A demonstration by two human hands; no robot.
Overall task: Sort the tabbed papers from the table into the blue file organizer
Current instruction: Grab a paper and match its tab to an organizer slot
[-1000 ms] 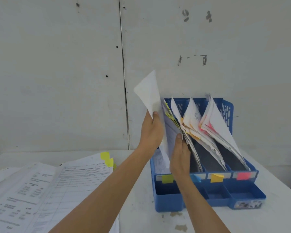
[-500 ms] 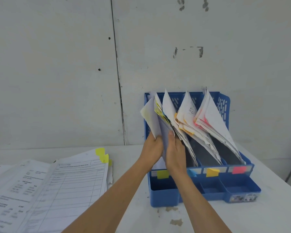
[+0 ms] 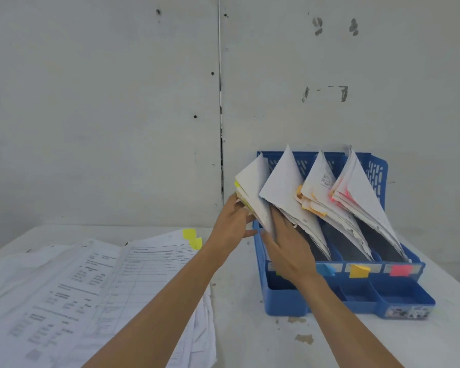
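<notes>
— The blue file organizer (image 3: 284, 301)?
— It stands at the right of the counter (image 3: 250, 341), with four slots and a bundle of papers leaning leftward in each.
— Tabs?
— Yellow on the leftmost bundle (image 3: 252, 187), orange on the third bundle (image 3: 316, 181), pink on the fourth bundle (image 3: 356, 187).
— The loose tabbed papers (image 3: 90, 288)?
— Spread flat at the left, yellow tabs (image 3: 193, 237) at their far corner.

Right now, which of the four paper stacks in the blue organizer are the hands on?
The leftmost stack, the yellow-tabbed one: the left hand and right hand flank it. The orange-tabbed stack and pink-tabbed stack go untouched.
</notes>
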